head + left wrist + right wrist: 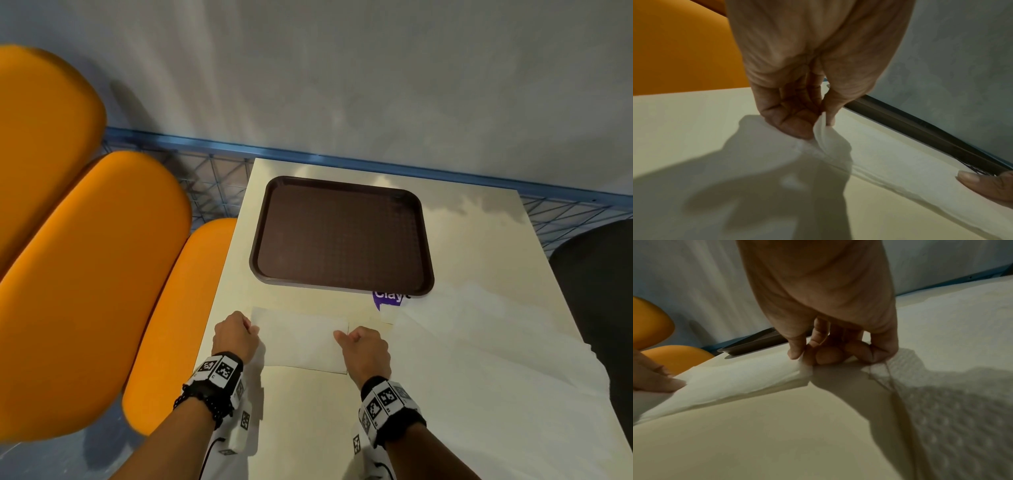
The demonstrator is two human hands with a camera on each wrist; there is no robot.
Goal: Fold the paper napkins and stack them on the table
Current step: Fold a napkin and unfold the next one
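Observation:
A white paper napkin (301, 337) lies flat on the cream table (308, 418), folded into a rectangle between my hands. My left hand (236, 337) pinches its left edge (821, 129) between thumb and fingers. My right hand (363, 349) pinches the napkin's right edge (804, 365), thumb against a curled finger, lifting that edge a little. More unfolded white napkins (496, 346) with a dotted texture (951, 402) spread over the table to the right of my right hand.
A dark brown tray (342, 236) sits just beyond the napkin, with a purple-printed item (388, 299) poking from under its near right corner. Orange cushions (85, 274) line the table's left side. A dark seat (603, 291) is at right, a grey wall behind.

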